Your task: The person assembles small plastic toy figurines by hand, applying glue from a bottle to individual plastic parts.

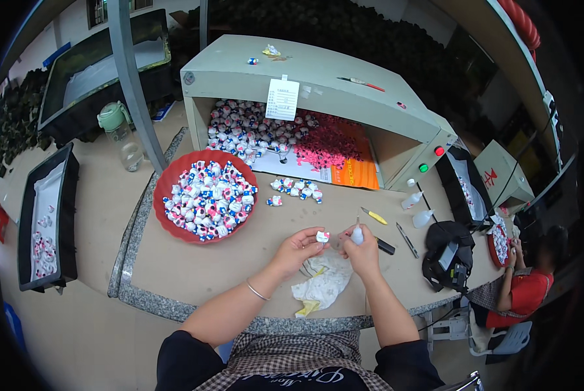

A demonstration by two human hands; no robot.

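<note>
My left hand [291,253] pinches a small white toy figurine [322,238] with a bit of red on it. Close by on the right, my right hand [366,255] is closed around a small white squeeze bottle [357,236], its thin needle tip pointing up. A gap separates the tip from the figurine. Beneath the hands lies a crumpled pale cloth [331,281] with a yellow patch. Several white, blue and pink figurines [298,189] sit grouped on the table beyond my hands. To the left, a red scalloped bowl [163,220] is heaped with similar figurines.
An open-fronted beige cabinet [305,62] holds figurines and small pink pieces [328,146]. Right of my hands are a yellow-handled knife [374,216], a metal pen-like tool [407,240], two white bottles [422,218] and a black bag [442,257]. A co-worker [530,290] sits far right.
</note>
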